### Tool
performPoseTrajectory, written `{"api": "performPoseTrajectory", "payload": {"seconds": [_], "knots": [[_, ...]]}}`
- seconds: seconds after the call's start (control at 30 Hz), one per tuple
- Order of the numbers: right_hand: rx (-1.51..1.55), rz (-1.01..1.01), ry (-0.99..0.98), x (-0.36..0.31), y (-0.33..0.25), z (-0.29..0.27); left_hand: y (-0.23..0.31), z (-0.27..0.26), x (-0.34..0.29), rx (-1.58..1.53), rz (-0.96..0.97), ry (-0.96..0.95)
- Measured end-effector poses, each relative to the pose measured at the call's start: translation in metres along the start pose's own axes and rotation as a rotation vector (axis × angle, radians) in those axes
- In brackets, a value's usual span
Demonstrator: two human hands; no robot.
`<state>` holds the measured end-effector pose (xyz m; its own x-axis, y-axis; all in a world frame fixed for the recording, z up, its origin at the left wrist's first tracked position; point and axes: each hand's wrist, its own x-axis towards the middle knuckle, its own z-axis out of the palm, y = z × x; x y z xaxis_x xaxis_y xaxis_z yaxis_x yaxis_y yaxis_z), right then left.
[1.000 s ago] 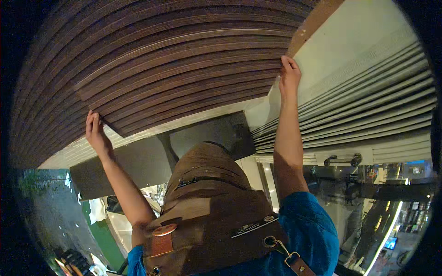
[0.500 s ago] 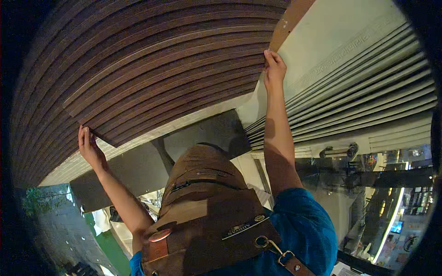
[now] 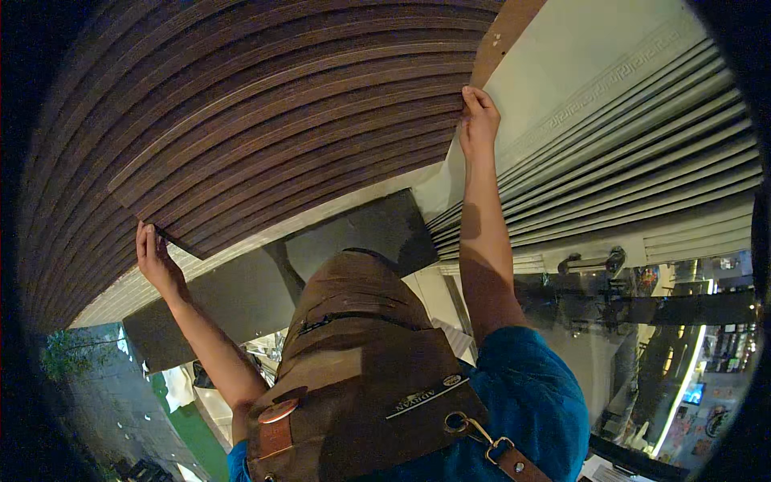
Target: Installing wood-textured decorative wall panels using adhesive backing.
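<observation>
A brown fluted wall panel [image 3: 321, 136] lies over matching brown ribbed cladding [image 3: 88, 153], its ribs running nearly in line. At its lower left corner my left hand [image 3: 158, 261] pinches the edge between thumb and fingers. Farther up, my right hand [image 3: 479, 120] grips the panel's right end, fingers closed around the edge. A brown strip of board [image 3: 506, 40] shows just above that hand, beside a pale smooth wall [image 3: 586, 72].
Cream fluted moulding [image 3: 618, 173] covers the wall to the right, with a door handle [image 3: 593, 262] below it. A dark board [image 3: 353, 241] sits under the panel. Beneath my brown apron [image 3: 361, 386] are glass and lit shelves [image 3: 715, 361] at lower right, and plants [image 3: 72, 353] at lower left.
Almost nothing differs. Both hands stay on the panel's edges, and the view shifts very slightly.
</observation>
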<state>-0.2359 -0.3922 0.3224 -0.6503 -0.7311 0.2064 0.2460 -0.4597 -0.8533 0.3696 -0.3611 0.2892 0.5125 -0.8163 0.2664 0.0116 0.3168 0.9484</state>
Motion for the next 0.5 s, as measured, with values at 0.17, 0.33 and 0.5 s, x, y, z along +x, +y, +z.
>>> {"api": "performPoseTrajectory", "payload": {"seconds": [0.17,0.33,0.5], "knots": [[0.017,-0.017,-0.017,-0.0034,-0.0004,-0.0008,0.0059,0.0062,-0.0026,-0.042,-0.042,0.034],[-0.005,-0.068,0.044,-0.0068,-0.0020,-0.0016,0.0017,0.0022,-0.0014,-0.029,-0.036,0.031],[0.004,-0.080,0.029,-0.0087,0.0002,-0.0029,0.0001,-0.0001,0.0003,0.114,0.003,-0.001]]}}
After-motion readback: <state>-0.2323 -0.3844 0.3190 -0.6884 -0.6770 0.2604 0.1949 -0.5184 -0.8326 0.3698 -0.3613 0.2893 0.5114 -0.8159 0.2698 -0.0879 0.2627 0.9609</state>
